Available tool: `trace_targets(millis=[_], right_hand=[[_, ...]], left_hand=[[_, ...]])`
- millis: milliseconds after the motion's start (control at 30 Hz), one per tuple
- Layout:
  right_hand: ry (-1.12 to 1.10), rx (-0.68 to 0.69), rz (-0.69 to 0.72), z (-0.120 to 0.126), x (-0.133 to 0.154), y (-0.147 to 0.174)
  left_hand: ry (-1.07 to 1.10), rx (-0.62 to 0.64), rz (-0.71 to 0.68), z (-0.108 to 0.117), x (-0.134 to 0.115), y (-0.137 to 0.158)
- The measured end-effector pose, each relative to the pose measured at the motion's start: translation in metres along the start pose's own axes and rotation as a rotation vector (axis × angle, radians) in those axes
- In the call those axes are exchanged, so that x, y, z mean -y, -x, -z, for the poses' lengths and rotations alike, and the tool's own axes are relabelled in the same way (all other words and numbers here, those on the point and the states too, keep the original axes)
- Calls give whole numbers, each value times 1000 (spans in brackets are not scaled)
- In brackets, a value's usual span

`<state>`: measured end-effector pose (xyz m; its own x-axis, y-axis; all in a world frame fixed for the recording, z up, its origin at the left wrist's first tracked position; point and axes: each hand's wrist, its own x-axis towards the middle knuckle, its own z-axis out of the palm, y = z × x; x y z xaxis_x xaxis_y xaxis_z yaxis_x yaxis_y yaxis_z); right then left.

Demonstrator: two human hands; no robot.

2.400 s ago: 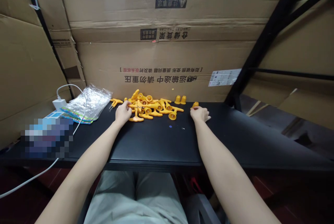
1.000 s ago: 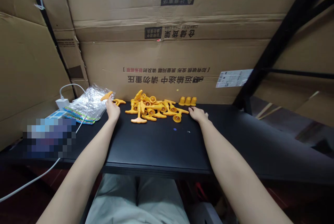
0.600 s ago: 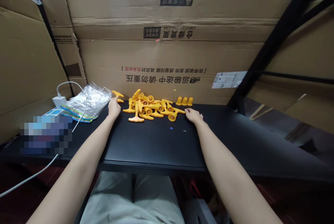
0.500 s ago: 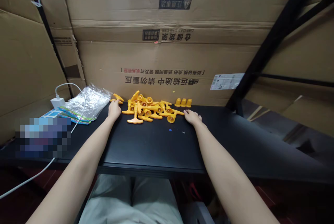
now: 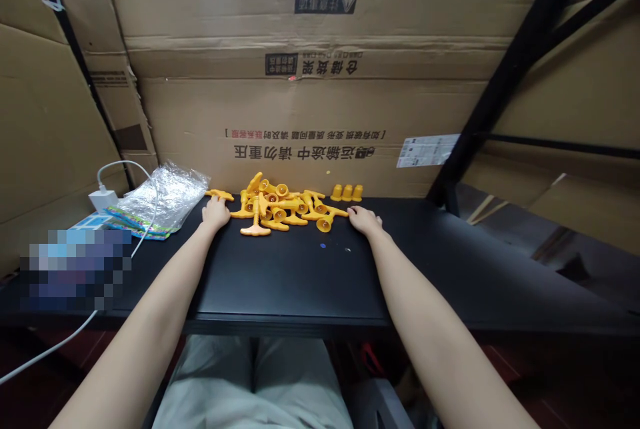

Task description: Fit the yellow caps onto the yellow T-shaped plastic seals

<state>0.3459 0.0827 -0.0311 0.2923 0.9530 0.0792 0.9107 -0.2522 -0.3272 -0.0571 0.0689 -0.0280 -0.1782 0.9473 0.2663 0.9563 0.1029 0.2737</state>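
My left hand (image 5: pixel 216 214) rests at the left end of a pile of yellow plastic pieces (image 5: pixel 279 205). Its bent fingers close over a yellow T-shaped handle (image 5: pixel 220 195) lying flat near the back of the table. At the pile's right end, my right hand (image 5: pixel 366 220) is palm down, one fingertip against the tip of a yellow cup-ended handle (image 5: pixel 325 222). The rest of its fingers are bent and mostly hidden. Several of the piled pieces have a T-shaped grip and a flared cup. Three small yellow cups (image 5: pixel 347 193) stand in a row behind my right hand.
A clear plastic bag (image 5: pixel 165 196) with a colourful edge, a white charger (image 5: pixel 102 200) with its cable and a blurred item (image 5: pixel 75 269) lie on the left. Cardboard (image 5: pixel 310 102) walls the back of the black table (image 5: pixel 290 282). A black frame post (image 5: pixel 493 102) rises at the right.
The yellow handle at my left hand has tipped down from a raised slant to lying flat. My right hand has kept its place by the pile. The whole view has shifted slightly.
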Motion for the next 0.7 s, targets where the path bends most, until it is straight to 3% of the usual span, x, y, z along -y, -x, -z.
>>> trace_targets(millis=[267, 467, 567, 700], right_hand=[[-72, -46, -17, 5, 4, 4], [-29, -83, 222, 9, 19, 10], [40, -123, 176, 18, 34, 18], [53, -7, 104, 27, 54, 30]], left_hand=[[-1, 68, 46, 4, -4, -3], [52, 20, 75, 1, -2, -5], [111, -59, 71, -1, -2, -6], [240, -132, 175, 1, -6, -11]])
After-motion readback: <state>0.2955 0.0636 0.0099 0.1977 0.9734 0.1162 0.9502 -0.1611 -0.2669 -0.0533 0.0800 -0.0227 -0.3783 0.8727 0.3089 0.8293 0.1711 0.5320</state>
